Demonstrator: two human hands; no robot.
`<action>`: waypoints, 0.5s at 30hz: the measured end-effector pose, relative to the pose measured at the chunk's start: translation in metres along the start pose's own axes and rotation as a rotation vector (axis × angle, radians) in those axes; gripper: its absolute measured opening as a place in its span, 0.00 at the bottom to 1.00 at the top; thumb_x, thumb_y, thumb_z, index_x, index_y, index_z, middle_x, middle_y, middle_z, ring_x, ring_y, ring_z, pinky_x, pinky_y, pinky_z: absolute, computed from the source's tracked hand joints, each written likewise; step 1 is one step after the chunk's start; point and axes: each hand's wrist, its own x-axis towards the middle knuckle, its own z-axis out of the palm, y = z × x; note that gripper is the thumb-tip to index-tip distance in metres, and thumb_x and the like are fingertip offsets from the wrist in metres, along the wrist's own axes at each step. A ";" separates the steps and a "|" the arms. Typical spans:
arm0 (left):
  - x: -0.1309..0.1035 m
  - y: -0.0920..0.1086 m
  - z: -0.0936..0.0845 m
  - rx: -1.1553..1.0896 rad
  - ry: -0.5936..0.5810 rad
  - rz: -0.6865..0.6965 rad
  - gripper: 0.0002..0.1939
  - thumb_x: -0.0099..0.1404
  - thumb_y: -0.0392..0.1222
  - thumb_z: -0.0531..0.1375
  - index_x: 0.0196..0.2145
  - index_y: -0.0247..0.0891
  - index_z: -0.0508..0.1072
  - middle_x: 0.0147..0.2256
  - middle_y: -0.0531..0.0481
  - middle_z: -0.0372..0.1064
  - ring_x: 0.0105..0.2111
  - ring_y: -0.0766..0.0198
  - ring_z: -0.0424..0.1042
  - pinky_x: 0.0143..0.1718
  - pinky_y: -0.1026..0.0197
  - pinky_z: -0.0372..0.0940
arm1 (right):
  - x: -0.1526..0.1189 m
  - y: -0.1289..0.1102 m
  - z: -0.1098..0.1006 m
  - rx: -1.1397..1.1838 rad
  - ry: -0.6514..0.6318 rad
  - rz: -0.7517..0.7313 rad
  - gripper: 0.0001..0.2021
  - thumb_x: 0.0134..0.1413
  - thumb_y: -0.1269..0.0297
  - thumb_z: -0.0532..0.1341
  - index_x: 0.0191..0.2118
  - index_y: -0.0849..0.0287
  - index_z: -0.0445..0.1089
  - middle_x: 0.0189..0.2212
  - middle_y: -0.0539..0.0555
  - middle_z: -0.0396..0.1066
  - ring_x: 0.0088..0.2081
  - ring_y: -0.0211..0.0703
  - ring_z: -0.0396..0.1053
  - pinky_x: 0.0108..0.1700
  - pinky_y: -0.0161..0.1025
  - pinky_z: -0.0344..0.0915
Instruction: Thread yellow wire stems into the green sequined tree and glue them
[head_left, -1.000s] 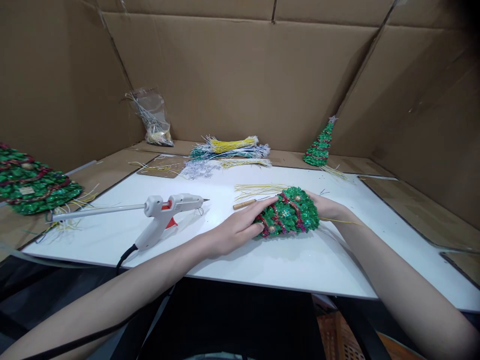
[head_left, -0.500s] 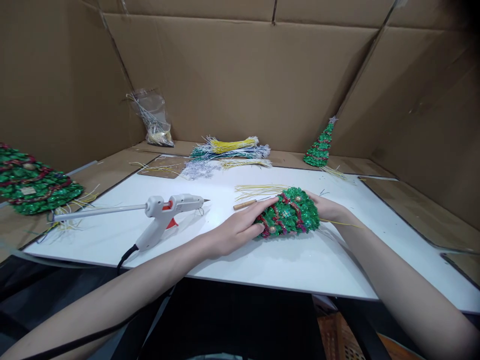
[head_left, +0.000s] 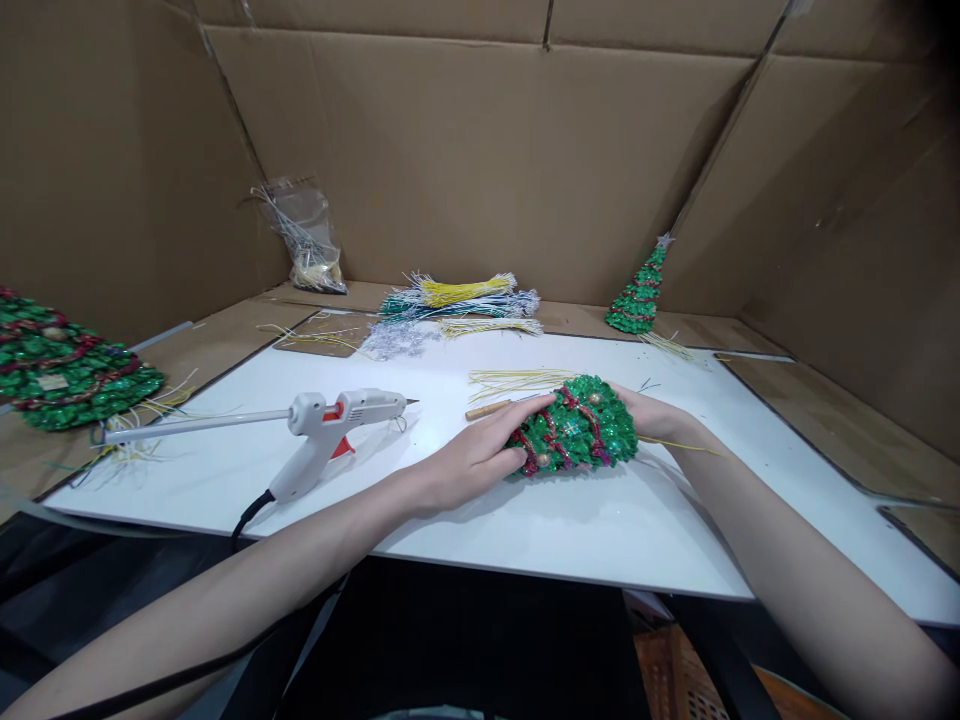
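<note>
A green tinsel tree [head_left: 577, 428] with red garland and small baubles lies on its side over the white board [head_left: 480, 540]. My left hand [head_left: 487, 455] is wrapped round its left end, thumb in front and fingers behind. At the tree's right end, my right hand [head_left: 646, 412] holds it from behind; most of its fingers are hidden by the tree. A yellow wire [head_left: 682, 446] sticks out by my right wrist. Just behind my left hand lies a wooden-handled tool [head_left: 487, 410], partly covered, with loose yellow wires [head_left: 517, 380] beyond it.
A white glue gun [head_left: 322, 435] lies left of my left hand, its black cord running off the front edge. Another tree [head_left: 75, 375] is at far left, a small one [head_left: 639, 295] at back right. Wire bundles [head_left: 465, 295], silver snowflakes [head_left: 397, 340] and a plastic bag [head_left: 307, 235] are behind.
</note>
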 end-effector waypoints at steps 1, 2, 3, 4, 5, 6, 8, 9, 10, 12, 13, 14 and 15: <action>0.000 0.000 -0.001 -0.019 -0.001 0.001 0.31 0.68 0.37 0.49 0.67 0.44 0.50 0.68 0.52 0.47 0.67 0.55 0.48 0.68 0.51 0.46 | 0.000 0.000 0.000 -0.002 0.005 -0.003 0.26 0.46 0.47 0.68 0.47 0.59 0.75 0.38 0.57 0.78 0.40 0.48 0.75 0.46 0.44 0.72; 0.000 0.000 -0.001 -0.041 0.000 0.002 0.30 0.69 0.38 0.49 0.67 0.44 0.51 0.68 0.52 0.47 0.67 0.55 0.49 0.67 0.50 0.47 | 0.000 -0.001 0.001 -0.004 0.009 -0.008 0.26 0.45 0.47 0.68 0.47 0.59 0.75 0.39 0.57 0.78 0.41 0.49 0.75 0.46 0.44 0.72; 0.000 0.000 -0.001 -0.065 0.003 0.004 0.29 0.70 0.39 0.48 0.67 0.45 0.52 0.68 0.52 0.48 0.67 0.55 0.50 0.67 0.50 0.48 | 0.000 -0.001 0.001 -0.008 0.011 -0.012 0.26 0.45 0.47 0.68 0.48 0.58 0.75 0.40 0.57 0.78 0.42 0.50 0.74 0.47 0.45 0.72; 0.001 -0.001 -0.001 -0.089 0.012 0.005 0.27 0.71 0.41 0.48 0.66 0.45 0.54 0.67 0.52 0.49 0.66 0.54 0.52 0.66 0.50 0.50 | 0.000 -0.001 0.001 -0.015 0.014 -0.014 0.26 0.45 0.47 0.69 0.48 0.58 0.75 0.41 0.57 0.78 0.43 0.51 0.74 0.48 0.46 0.71; 0.001 -0.001 -0.001 -0.109 0.029 0.003 0.25 0.72 0.43 0.47 0.66 0.45 0.55 0.67 0.51 0.51 0.65 0.54 0.54 0.65 0.49 0.52 | 0.000 -0.001 0.001 -0.023 0.015 -0.014 0.27 0.45 0.47 0.69 0.49 0.57 0.75 0.42 0.57 0.78 0.44 0.51 0.74 0.49 0.46 0.71; 0.002 -0.002 0.000 -0.123 0.056 -0.002 0.24 0.73 0.45 0.46 0.65 0.46 0.56 0.66 0.51 0.53 0.64 0.53 0.56 0.64 0.49 0.54 | 0.000 -0.001 0.001 -0.030 0.012 -0.011 0.27 0.44 0.47 0.69 0.49 0.57 0.74 0.42 0.57 0.78 0.46 0.52 0.73 0.50 0.47 0.70; 0.003 -0.004 0.000 -0.119 0.135 -0.016 0.23 0.74 0.48 0.45 0.63 0.46 0.59 0.64 0.49 0.57 0.62 0.54 0.60 0.62 0.49 0.57 | 0.000 -0.002 0.001 -0.037 0.005 -0.014 0.29 0.44 0.46 0.69 0.51 0.56 0.74 0.43 0.58 0.78 0.48 0.54 0.73 0.52 0.49 0.69; 0.004 -0.005 -0.001 -0.099 0.187 -0.021 0.22 0.74 0.48 0.45 0.62 0.45 0.61 0.63 0.48 0.59 0.61 0.54 0.61 0.61 0.49 0.58 | 0.000 -0.002 0.001 -0.036 0.004 -0.019 0.29 0.45 0.46 0.68 0.52 0.56 0.73 0.44 0.58 0.78 0.48 0.54 0.72 0.53 0.49 0.68; 0.004 -0.007 -0.002 -0.067 0.247 -0.025 0.21 0.74 0.48 0.45 0.60 0.44 0.63 0.61 0.47 0.61 0.60 0.55 0.62 0.60 0.50 0.59 | 0.000 -0.002 0.001 -0.035 0.009 -0.029 0.30 0.45 0.45 0.68 0.52 0.56 0.73 0.44 0.58 0.78 0.49 0.55 0.72 0.54 0.50 0.68; 0.005 -0.013 -0.006 0.034 0.356 -0.024 0.19 0.74 0.46 0.47 0.57 0.42 0.66 0.57 0.45 0.65 0.56 0.57 0.65 0.56 0.52 0.62 | 0.000 -0.002 0.001 -0.045 0.030 -0.039 0.30 0.44 0.45 0.68 0.52 0.56 0.73 0.44 0.58 0.78 0.50 0.55 0.72 0.55 0.50 0.67; 0.005 -0.016 -0.009 0.105 0.396 -0.021 0.18 0.73 0.45 0.48 0.54 0.41 0.68 0.53 0.45 0.68 0.53 0.57 0.67 0.54 0.53 0.63 | 0.000 -0.002 0.001 -0.051 0.043 -0.041 0.30 0.44 0.45 0.69 0.51 0.56 0.74 0.44 0.58 0.78 0.50 0.56 0.72 0.56 0.50 0.67; 0.006 -0.019 -0.012 0.191 0.420 -0.020 0.16 0.73 0.45 0.49 0.52 0.40 0.70 0.50 0.45 0.70 0.49 0.58 0.69 0.51 0.54 0.64 | 0.000 -0.002 0.001 -0.057 0.051 -0.040 0.30 0.43 0.45 0.69 0.51 0.56 0.74 0.43 0.59 0.78 0.50 0.56 0.72 0.56 0.50 0.67; 0.006 -0.023 -0.015 0.284 0.423 -0.020 0.15 0.73 0.44 0.49 0.48 0.39 0.72 0.46 0.45 0.72 0.47 0.58 0.69 0.49 0.54 0.64 | 0.000 -0.002 0.001 -0.061 0.054 -0.041 0.29 0.43 0.45 0.69 0.50 0.57 0.74 0.43 0.59 0.78 0.50 0.56 0.72 0.55 0.50 0.67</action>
